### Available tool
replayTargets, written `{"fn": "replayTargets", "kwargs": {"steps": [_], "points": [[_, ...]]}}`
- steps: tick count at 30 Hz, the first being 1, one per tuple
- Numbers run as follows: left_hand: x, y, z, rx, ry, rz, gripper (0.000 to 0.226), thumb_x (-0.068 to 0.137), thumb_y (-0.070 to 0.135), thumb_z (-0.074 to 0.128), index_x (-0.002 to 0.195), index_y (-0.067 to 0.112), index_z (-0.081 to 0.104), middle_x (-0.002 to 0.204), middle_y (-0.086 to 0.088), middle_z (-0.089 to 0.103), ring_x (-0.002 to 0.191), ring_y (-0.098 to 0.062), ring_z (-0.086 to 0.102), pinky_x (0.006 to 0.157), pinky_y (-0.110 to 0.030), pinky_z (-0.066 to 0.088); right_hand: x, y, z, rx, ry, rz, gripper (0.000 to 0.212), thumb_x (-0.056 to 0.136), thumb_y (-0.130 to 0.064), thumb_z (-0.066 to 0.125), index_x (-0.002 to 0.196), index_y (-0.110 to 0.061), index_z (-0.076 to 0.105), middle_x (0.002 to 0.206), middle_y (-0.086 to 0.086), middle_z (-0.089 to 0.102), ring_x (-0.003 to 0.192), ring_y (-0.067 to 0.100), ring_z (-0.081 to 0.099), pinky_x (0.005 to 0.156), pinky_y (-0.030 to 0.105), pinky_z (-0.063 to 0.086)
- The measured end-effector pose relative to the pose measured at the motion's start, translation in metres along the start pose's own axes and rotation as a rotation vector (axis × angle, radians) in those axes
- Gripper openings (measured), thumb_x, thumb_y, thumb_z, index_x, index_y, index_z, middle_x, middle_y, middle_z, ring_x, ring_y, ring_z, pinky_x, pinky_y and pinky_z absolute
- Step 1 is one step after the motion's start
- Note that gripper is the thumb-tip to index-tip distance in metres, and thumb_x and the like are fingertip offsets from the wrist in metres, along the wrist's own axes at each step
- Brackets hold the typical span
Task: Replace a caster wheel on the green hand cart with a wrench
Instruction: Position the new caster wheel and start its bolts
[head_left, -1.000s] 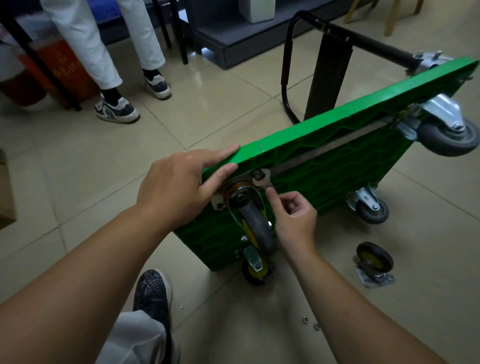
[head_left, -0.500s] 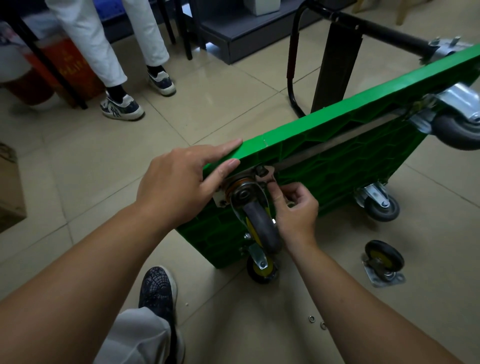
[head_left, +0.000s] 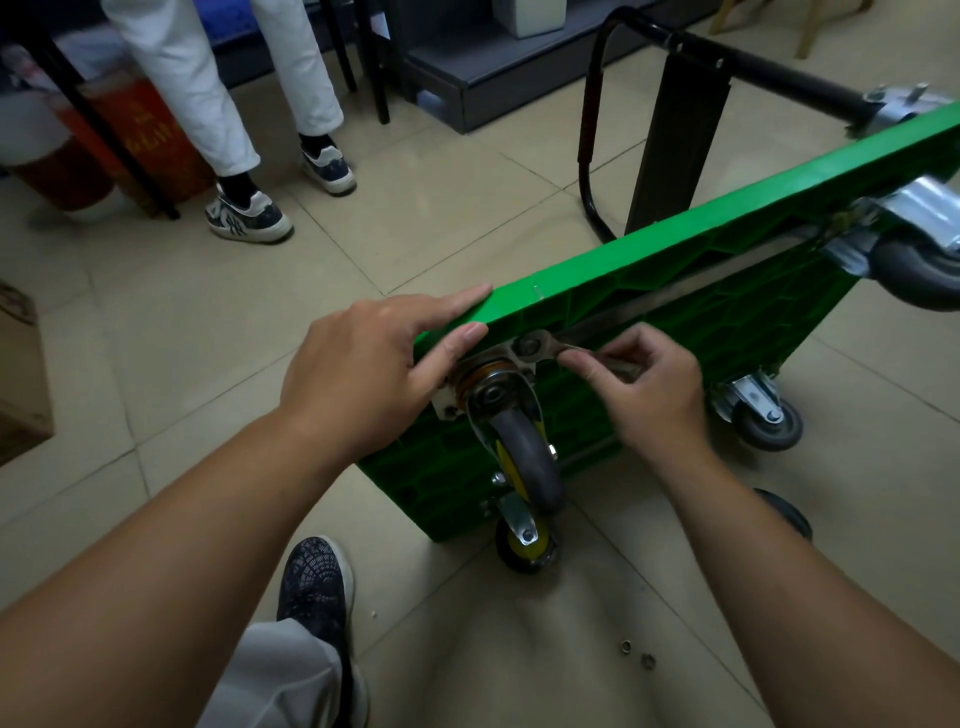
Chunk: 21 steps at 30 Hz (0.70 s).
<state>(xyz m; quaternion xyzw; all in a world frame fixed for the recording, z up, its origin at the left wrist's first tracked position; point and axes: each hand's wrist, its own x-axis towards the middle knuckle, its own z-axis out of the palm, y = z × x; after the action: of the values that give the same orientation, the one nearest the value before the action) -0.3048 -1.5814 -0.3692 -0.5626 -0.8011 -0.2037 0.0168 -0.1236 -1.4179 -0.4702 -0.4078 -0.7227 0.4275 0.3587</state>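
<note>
Head view: wrench (head_left: 549, 351) pinched in my right hand (head_left: 649, 397), just beside my flat left hand (head_left: 363, 374) on the top edge of the cart (head_left: 675, 241).

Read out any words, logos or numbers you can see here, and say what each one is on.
"NY": monogram on the side of the white sneaker.
Gold lettering on the red box: too blurred to read.
No other text shows.
</note>
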Motion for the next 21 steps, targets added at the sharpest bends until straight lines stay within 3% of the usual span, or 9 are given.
{"fn": "replayTargets", "kwargs": {"steps": [2, 4, 7, 9, 11, 14, 17, 19, 21], "points": [[0.000, 0.000, 0.000, 0.007, -0.013, -0.008, 0.042, 0.100, 0.060, 0.042, 0.141, 0.058, 0.049, 0.126, 0.016, 0.070, 0.082, -0.014, 0.062, 0.061, -0.028, 0.035, 0.011, -0.014, -0.021, -0.302, -0.027, -0.141, 0.055, 0.064, -0.078, 0.067, 0.078, -0.025, 0.059, 0.078, -0.008, 0.065, 0.080, 0.015, 0.062, 0.066, 0.036, 0.055], [0.000, 0.000, 0.000, 0.013, -0.023, -0.005, 0.043, 0.099, 0.062, 0.040, 0.141, 0.060, 0.047, 0.128, 0.016, 0.070, 0.092, -0.019, 0.067, 0.065, -0.031, 0.039, 0.021, -0.043, -0.039, -0.615, -0.023, -0.356, 0.059, 0.068, -0.080, 0.059, 0.081, -0.022, 0.059, 0.081, -0.002, 0.063, 0.085, 0.023, 0.056, 0.076, 0.041, 0.049], [0.001, 0.001, 0.000, 0.024, -0.023, -0.005, 0.043, 0.099, 0.063, 0.039, 0.141, 0.061, 0.045, 0.128, 0.016, 0.069, 0.095, -0.020, 0.068, 0.065, -0.031, 0.040, 0.032, -0.108, -0.052, -1.004, -0.050, -0.802, 0.050, 0.077, -0.065, 0.067, 0.085, -0.016, 0.061, 0.082, 0.008, 0.068, 0.080, 0.027, 0.059, 0.088, 0.040, 0.037], [0.000, 0.002, 0.000, 0.029, -0.023, -0.012, 0.042, 0.098, 0.064, 0.040, 0.140, 0.062, 0.045, 0.128, 0.017, 0.069, 0.094, -0.020, 0.068, 0.063, -0.031, 0.039, 0.031, -0.142, -0.047, -1.236, -0.091, -1.080, 0.036, 0.084, -0.047, 0.072, 0.087, -0.013, 0.061, 0.083, 0.011, 0.070, 0.081, 0.027, 0.061, 0.092, 0.041, 0.036], [0.000, 0.003, 0.000, 0.028, -0.022, -0.014, 0.042, 0.097, 0.065, 0.038, 0.139, 0.063, 0.045, 0.125, 0.018, 0.070, 0.091, -0.020, 0.068, 0.062, -0.031, 0.037, 0.028, -0.161, -0.039, -1.408, -0.125, -1.257, 0.023, 0.092, -0.033, 0.064, 0.087, -0.011, 0.061, 0.081, 0.012, 0.071, 0.081, 0.028, 0.062, 0.094, 0.041, 0.039], [0.000, 0.003, -0.001, 0.033, -0.022, -0.009, 0.042, 0.097, 0.066, 0.038, 0.139, 0.064, 0.045, 0.125, 0.017, 0.071, 0.090, -0.020, 0.068, 0.062, -0.032, 0.038, 0.028, -0.168, -0.034, -1.498, -0.214, -1.294, 0.020, 0.097, -0.028, 0.055, 0.088, -0.010, 0.058, 0.081, 0.013, 0.069, 0.082, 0.030, 0.059, 0.096, 0.043, 0.040], [0.001, 0.002, 0.000, 0.039, -0.023, -0.017, 0.045, 0.095, 0.069, 0.034, 0.139, 0.066, 0.044, 0.129, 0.018, 0.068, 0.096, -0.019, 0.068, 0.064, -0.031, 0.039, 0.031, -0.166, -0.044, -1.494, -0.144, -1.276, 0.029, 0.094, -0.040, 0.061, 0.089, -0.011, 0.059, 0.083, 0.012, 0.070, 0.082, 0.029, 0.061, 0.096, 0.043, 0.037], [0.001, 0.002, 0.000, 0.032, -0.028, -0.024, 0.049, 0.093, 0.071, 0.030, 0.139, 0.065, 0.044, 0.132, 0.018, 0.067, 0.105, -0.019, 0.067, 0.070, -0.033, 0.045, 0.030, -0.156, -0.059, -1.300, -0.121, -1.176, 0.042, 0.085, -0.053, 0.068, 0.089, -0.012, 0.061, 0.084, 0.010, 0.070, 0.081, 0.027, 0.061, 0.092, 0.041, 0.034], [0.001, 0.002, 0.000, 0.030, -0.034, -0.026, 0.050, 0.093, 0.071, 0.030, 0.141, 0.063, 0.044, 0.134, 0.018, 0.066, 0.110, -0.021, 0.066, 0.075, -0.035, 0.047, 0.023, -0.139, -0.072, -0.926, -0.088, -0.919, 0.050, 0.077, -0.064, 0.067, 0.084, -0.016, 0.061, 0.081, 0.001, 0.066, 0.081, 0.024, 0.057, 0.085, 0.038, 0.037]]}}
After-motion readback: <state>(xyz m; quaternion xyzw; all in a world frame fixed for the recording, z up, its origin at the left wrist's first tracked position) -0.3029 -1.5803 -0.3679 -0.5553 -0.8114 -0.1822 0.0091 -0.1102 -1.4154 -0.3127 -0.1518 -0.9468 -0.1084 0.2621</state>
